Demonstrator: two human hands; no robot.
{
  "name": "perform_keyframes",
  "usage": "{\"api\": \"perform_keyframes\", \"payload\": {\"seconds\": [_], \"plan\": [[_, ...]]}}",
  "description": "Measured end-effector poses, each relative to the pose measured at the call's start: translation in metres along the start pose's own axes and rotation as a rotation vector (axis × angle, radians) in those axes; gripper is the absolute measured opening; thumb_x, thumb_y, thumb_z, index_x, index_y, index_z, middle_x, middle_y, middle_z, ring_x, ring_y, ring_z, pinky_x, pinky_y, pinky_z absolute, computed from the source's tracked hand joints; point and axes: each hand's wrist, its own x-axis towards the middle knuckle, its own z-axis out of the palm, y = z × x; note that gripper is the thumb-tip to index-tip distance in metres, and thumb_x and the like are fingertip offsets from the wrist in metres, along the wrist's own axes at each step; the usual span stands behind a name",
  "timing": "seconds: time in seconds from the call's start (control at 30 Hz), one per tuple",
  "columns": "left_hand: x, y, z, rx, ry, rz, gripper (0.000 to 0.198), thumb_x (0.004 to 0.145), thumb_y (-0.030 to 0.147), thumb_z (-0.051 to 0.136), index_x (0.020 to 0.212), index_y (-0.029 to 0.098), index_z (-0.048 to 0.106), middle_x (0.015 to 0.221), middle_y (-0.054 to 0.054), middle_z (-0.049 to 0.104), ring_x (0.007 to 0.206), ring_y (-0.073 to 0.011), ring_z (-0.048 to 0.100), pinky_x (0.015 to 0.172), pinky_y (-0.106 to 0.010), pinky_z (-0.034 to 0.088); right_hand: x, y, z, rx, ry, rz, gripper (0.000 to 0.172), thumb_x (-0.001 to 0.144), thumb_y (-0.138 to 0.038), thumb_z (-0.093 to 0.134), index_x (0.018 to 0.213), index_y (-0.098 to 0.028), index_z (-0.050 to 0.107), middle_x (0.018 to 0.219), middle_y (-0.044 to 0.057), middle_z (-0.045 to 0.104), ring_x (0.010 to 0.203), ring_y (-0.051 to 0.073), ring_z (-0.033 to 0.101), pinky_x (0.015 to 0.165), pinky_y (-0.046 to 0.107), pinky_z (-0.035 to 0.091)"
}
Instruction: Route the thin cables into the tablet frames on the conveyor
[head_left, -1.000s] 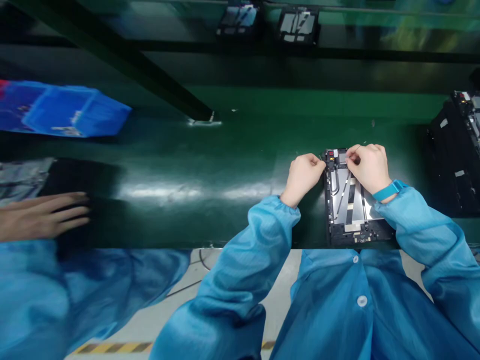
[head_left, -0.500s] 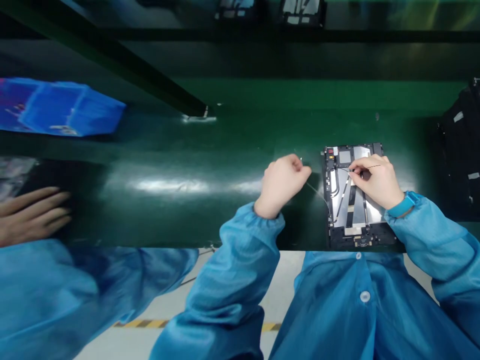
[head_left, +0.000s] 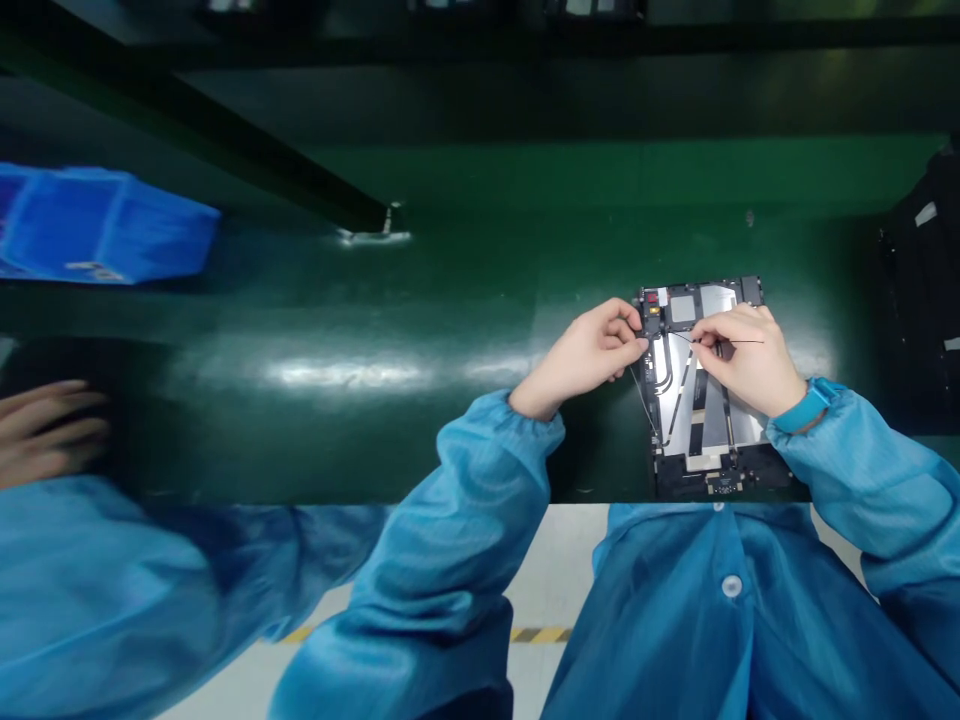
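Observation:
An opened tablet [head_left: 705, 440], back cover off, lies on the green belt [head_left: 450, 300] near its front edge, showing silvery shields and dark boards. My left hand [head_left: 592, 352] rests at the tablet's upper left corner, fingers curled in a pinch on a thin wire [head_left: 639, 385] that runs down the left side. My right hand [head_left: 746, 358], with a teal wristband, lies over the tablet's upper middle and pinches a thin dark wire [head_left: 742, 342] that pokes out to the right.
A co-worker's hand [head_left: 45, 430] and blue sleeve are at the far left. A blue bin [head_left: 105, 225] sits at the left back. Dark stacked items [head_left: 926, 300] stand at the right edge. A black bar [head_left: 225, 130] crosses the belt diagonally.
My left hand moved right, back to the tablet's upper left corner. My right hand stayed on the tablet with the wire. The co-worker's hand drew leftward.

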Motion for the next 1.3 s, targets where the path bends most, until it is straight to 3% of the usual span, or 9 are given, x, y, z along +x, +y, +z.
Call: {"api": "perform_keyframes", "payload": {"seconds": [0.17,0.3,0.6,0.83,1.03,1.3], "plan": [[0.004,0.001,-0.007,-0.069,-0.089,0.010,0.025,0.079,0.014,0.073,0.090,0.020,0.051,0.060,0.008,0.055,0.044,-0.0061,0.051,0.043,-0.018,0.040,0.000,-0.001,0.000,-0.004,-0.003,0.007,0.013,0.086,-0.013,0.068,0.088,-0.025,0.074,0.079,-0.001,0.075,0.082,0.021,0.065,0.082,0.035,0.038],[0.005,0.000,-0.006,-0.107,-0.095,-0.008,0.026,0.080,0.013,0.072,0.089,0.021,0.049,0.057,0.009,0.054,0.042,-0.0066,0.050,0.043,-0.019,0.038,0.000,-0.002,-0.001,-0.007,-0.009,0.009,0.013,0.087,-0.013,0.068,0.087,-0.025,0.074,0.079,-0.001,0.075,0.083,0.021,0.065,0.082,0.035,0.038],[0.001,0.008,0.014,-0.036,0.112,-0.084,0.019,0.079,0.009,0.062,0.078,0.022,0.047,0.053,0.009,0.043,0.043,-0.0075,0.041,0.044,-0.022,0.030,0.001,-0.003,-0.003,0.012,-0.035,0.034,0.013,0.086,-0.014,0.067,0.087,-0.025,0.073,0.076,-0.002,0.073,0.080,0.021,0.064,0.083,0.036,0.038],[0.002,0.024,0.000,0.347,0.054,0.036,0.006,0.085,0.022,0.063,0.080,0.018,0.061,0.065,0.003,0.058,0.060,-0.0121,0.052,0.059,-0.025,0.038,0.001,-0.001,-0.002,0.029,-0.048,0.019,0.020,0.080,-0.010,0.065,0.088,-0.025,0.075,0.070,-0.003,0.069,0.077,0.020,0.063,0.082,0.034,0.037],[0.012,0.048,-0.006,0.850,0.017,0.155,0.011,0.086,0.022,0.065,0.078,0.019,0.073,0.077,-0.003,0.073,0.072,-0.0184,0.062,0.075,-0.030,0.042,0.002,0.000,-0.003,0.041,-0.042,0.022,0.020,0.079,-0.010,0.064,0.087,-0.025,0.075,0.069,-0.003,0.067,0.076,0.019,0.062,0.080,0.034,0.036],[0.033,0.066,-0.006,1.045,-0.125,0.178,0.013,0.080,0.019,0.069,0.069,0.022,0.075,0.076,-0.005,0.071,0.081,-0.0238,0.066,0.083,-0.033,0.045,0.004,0.003,-0.005,0.062,-0.043,0.013,0.020,0.079,-0.009,0.065,0.088,-0.025,0.074,0.067,-0.003,0.067,0.076,0.019,0.062,0.080,0.034,0.040]]}}
